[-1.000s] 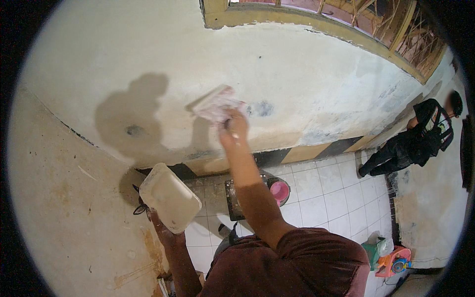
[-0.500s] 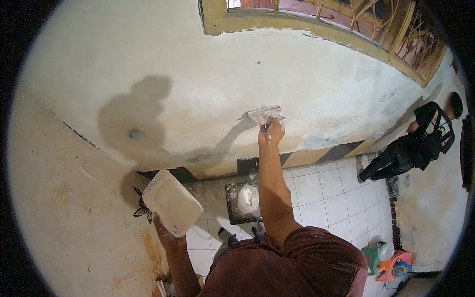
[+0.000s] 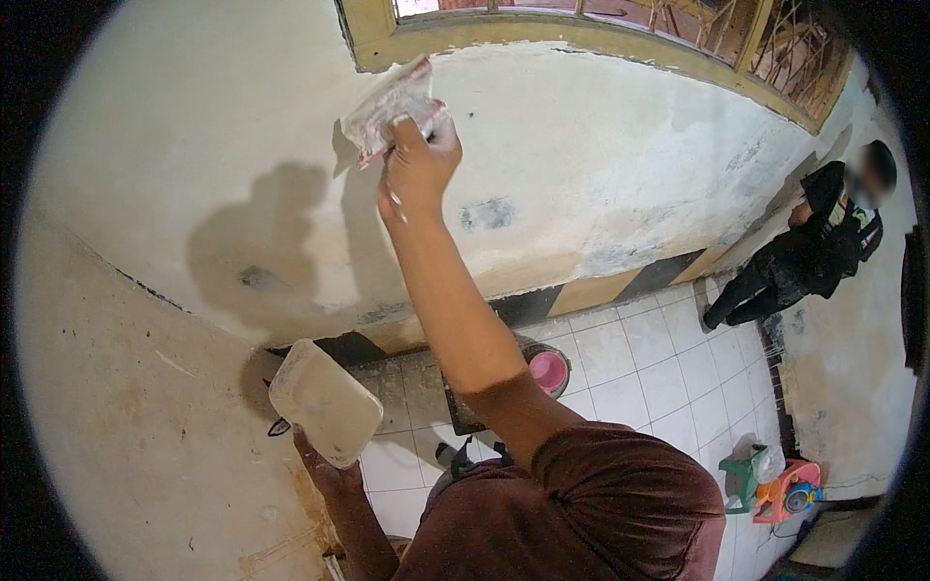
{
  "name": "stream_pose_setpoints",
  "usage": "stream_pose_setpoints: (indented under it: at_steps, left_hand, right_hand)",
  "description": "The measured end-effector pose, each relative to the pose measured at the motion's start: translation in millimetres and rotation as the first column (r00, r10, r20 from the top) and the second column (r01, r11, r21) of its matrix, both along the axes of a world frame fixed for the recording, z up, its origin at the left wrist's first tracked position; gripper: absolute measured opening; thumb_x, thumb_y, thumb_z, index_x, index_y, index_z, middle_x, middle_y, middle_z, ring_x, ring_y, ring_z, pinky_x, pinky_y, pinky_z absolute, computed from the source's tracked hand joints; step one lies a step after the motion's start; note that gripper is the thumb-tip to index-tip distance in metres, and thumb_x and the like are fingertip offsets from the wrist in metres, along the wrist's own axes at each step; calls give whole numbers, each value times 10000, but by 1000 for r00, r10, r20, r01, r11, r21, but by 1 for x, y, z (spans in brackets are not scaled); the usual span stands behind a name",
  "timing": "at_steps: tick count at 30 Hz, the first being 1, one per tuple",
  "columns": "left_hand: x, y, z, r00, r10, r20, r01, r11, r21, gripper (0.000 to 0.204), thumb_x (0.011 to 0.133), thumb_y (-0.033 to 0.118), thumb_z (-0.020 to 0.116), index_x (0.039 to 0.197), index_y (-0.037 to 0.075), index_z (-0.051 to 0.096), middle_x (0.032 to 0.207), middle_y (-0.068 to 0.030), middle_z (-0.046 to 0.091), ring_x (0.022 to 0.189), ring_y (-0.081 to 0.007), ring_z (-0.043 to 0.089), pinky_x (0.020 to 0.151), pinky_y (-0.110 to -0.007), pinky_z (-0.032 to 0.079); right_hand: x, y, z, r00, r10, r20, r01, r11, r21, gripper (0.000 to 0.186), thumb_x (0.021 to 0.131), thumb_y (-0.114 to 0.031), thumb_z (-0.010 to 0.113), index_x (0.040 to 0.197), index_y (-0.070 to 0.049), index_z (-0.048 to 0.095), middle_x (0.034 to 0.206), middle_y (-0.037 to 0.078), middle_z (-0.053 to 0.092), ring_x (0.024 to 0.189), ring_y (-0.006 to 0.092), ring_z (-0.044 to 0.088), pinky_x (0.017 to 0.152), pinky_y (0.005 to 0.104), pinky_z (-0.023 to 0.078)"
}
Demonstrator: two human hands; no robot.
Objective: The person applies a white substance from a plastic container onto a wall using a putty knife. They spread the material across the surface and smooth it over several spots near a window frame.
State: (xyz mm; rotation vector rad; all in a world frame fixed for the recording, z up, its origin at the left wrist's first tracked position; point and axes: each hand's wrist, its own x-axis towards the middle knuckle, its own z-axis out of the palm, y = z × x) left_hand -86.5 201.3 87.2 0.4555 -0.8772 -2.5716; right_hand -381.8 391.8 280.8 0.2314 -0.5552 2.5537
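Note:
My right hand [image 3: 422, 172] is raised to the pale plastered wall [image 3: 581, 126], below the window's left corner. Its fingers are closed round a wide putty spreader [image 3: 389, 105], which is smeared white with reddish edges. The spreader's blade is tilted and at the wall; whether it presses on the surface I cannot tell. Lower left, my left hand [image 3: 327, 470] grips the near edge of a shallow, rounded, off-white plastic tray [image 3: 325, 402]. A grey, worn patch [image 3: 486, 215] shows on the wall right of my right forearm.
A yellowish window frame [image 3: 542, 31] with bars spans the top. At the right stands a person [image 3: 799, 247] in dark clothes. On the tiled floor are a pink-topped bucket [image 3: 549, 372], a dark board [image 3: 463, 414] partly behind my arm, and green [image 3: 739, 484] and red stools [image 3: 806, 476].
My right hand has moved up and left with the spreader, uncovering the grey patch. The bucket has come into view, and my arm now hides the white bag on the board.

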Motion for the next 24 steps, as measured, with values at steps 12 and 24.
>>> stream_pose_setpoints:
  at_steps: [12, 24]
  left_hand:
    - [-3, 26, 23, 998, -12, 54, 14, 999, -40, 533, 917, 360, 548, 1352, 88, 401, 1300, -106, 513, 1179, -262, 511, 976, -442, 456]
    - [-11, 26, 20, 998, -47, 47, 47, 999, 18, 556, 919, 378, 535, 1368, 89, 381, 1342, -108, 473, 1231, -271, 462, 1025, -457, 404]
  right_hand:
    - [18, 88, -185, 893, 45, 448, 40, 983, -178, 320, 799, 28, 560, 1114, -3, 509, 998, 101, 557, 898, 198, 584, 688, 348, 527]
    - [-59, 32, 33, 876, -475, 80, 422, 837, 347, 135, 747, 38, 593, 730, -30, 479, 655, 21, 475, 520, 120, 488, 406, 295, 416]
